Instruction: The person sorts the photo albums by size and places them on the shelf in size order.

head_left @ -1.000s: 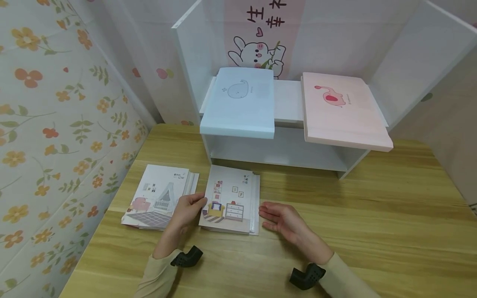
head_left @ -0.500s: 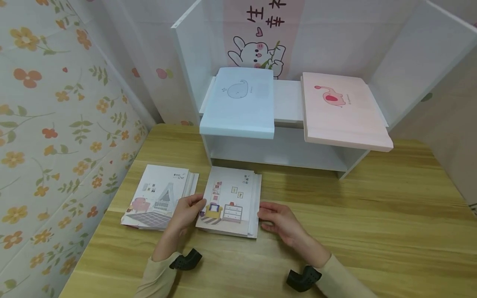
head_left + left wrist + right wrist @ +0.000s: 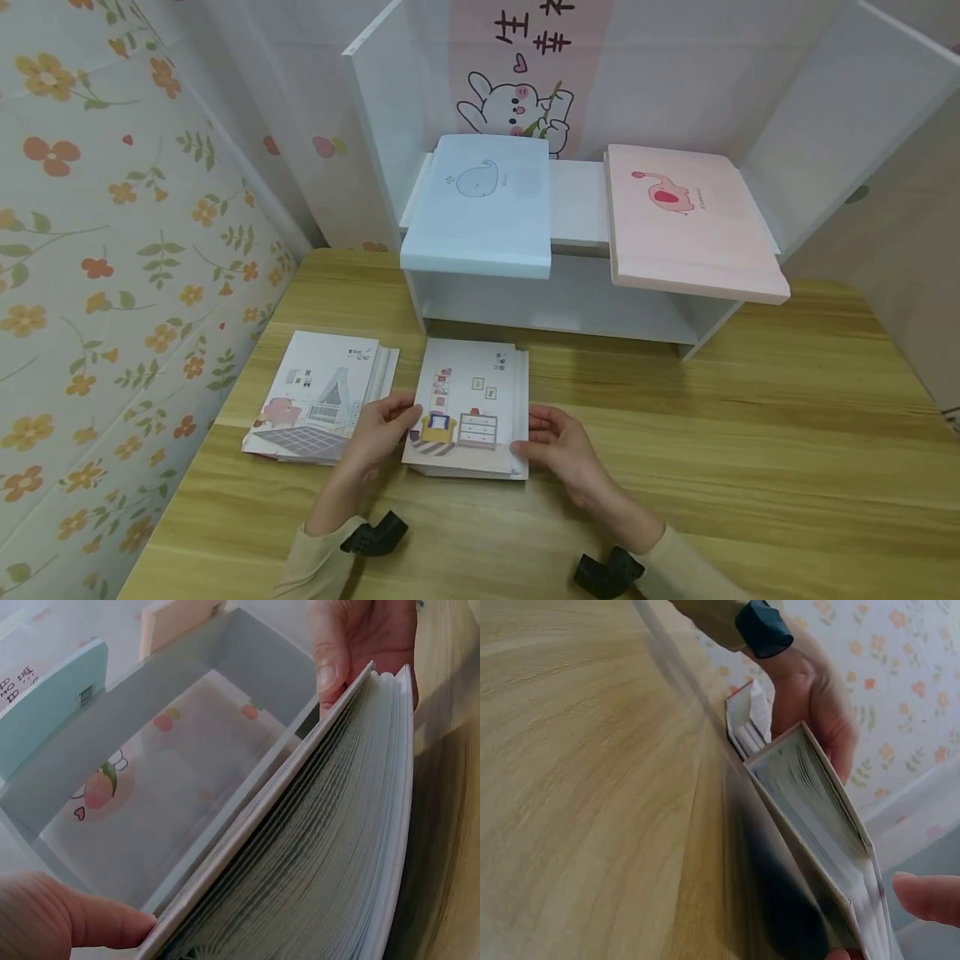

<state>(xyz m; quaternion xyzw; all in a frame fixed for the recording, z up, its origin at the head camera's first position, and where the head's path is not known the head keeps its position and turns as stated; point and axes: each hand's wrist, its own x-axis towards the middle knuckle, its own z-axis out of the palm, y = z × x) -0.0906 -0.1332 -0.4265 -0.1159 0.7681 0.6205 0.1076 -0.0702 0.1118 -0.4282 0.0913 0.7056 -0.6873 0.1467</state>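
- Hanging along the far left, a floral curtain (image 3: 112, 333) is skirting the wooden table (image 3: 787, 417).
- Lying flat on the tabletop near the curtain, the tent book (image 3: 315, 392) is showing a pink chair, a grey tent and a barcode.
- Coming in just beside it, the left hand (image 3: 378, 433) is gripping the left edge of the armchair book (image 3: 467, 400), thumb pressing at the cover's edge; the book is hiding some of its fingers.
- Sitting between the two hands, in front of the white shelf (image 3: 577, 304), the armchair book is facing cover up, its pages fanning between the covers in the left wrist view.
- Resting on the shelf above, the blue book (image 3: 480, 208) is jutting past the front edge, a whale decorating its cover.
- Holding the armchair book's right edge, the right hand (image 3: 562, 454) is bringing its thumb over the cover while the other fingers are lying along the side and below.
- Overhanging the shelf's front farther right, the pink book (image 3: 693, 225) is displaying an elephant.
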